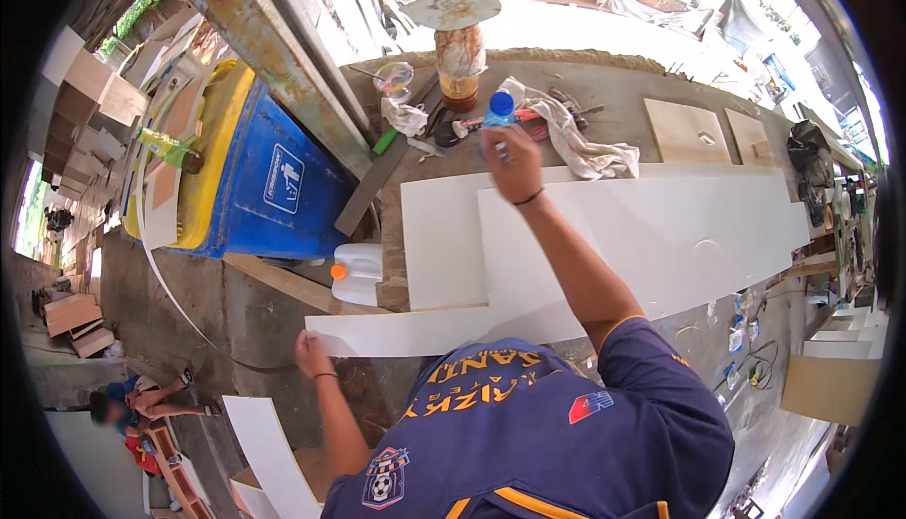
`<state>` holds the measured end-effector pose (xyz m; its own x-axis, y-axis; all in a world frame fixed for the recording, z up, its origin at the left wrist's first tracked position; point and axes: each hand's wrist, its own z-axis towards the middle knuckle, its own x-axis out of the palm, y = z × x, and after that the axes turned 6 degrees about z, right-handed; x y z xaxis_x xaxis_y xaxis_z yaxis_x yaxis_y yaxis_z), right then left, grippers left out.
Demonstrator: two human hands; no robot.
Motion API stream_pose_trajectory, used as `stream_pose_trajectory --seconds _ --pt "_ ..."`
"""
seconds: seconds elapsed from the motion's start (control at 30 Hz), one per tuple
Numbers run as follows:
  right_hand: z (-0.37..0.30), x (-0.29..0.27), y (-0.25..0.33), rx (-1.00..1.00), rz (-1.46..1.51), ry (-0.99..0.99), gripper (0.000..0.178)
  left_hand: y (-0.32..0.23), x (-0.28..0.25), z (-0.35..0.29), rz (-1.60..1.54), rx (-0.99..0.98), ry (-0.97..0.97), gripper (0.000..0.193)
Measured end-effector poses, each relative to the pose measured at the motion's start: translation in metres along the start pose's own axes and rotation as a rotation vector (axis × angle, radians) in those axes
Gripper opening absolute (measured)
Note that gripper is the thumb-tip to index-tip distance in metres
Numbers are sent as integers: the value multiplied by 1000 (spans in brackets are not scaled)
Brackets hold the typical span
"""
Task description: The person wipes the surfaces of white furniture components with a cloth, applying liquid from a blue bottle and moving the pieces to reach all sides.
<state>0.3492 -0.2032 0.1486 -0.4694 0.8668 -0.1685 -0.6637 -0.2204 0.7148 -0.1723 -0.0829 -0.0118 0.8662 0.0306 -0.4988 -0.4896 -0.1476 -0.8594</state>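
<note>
My right hand [515, 166] is stretched out over the bench, its fingers curled at a clear plastic bottle [498, 121] with a blue cap. The hand hides the lower part of the bottle. At the near left, my left hand [313, 357] grips the end of a long white board [406, 332], fingers at its corner. Larger white panels [613, 236] lie overlapping on the bench beneath my right forearm. Just beyond the bottle is a crumpled whitish rag [590, 146], partly over a red and black tool [534, 129].
A rusty-stained jar [460, 71] under a round lid stands at the back. A green-handled tool [385, 142] lies near a steel post [283, 57]. Left are a blue bin [283, 179] and a white jerrycan [360, 269]. Another person [142, 401] sits far left. Small boards [684, 130] lie back right.
</note>
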Motion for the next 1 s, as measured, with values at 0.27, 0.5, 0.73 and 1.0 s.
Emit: stream_pose_trajectory --seconds 0.27,0.5,0.73,1.0 --pt "-23 -148 -133 530 -1037 203 30 -20 8 27 405 143 -299 40" --pt "-11 -226 -80 587 -72 -38 21 -220 182 -43 210 839 56 54" --pt "-50 -297 59 370 54 -135 22 -345 344 -94 80 1074 379 106" --pt "-134 -289 83 855 459 -427 19 -368 423 -103 65 799 477 75"
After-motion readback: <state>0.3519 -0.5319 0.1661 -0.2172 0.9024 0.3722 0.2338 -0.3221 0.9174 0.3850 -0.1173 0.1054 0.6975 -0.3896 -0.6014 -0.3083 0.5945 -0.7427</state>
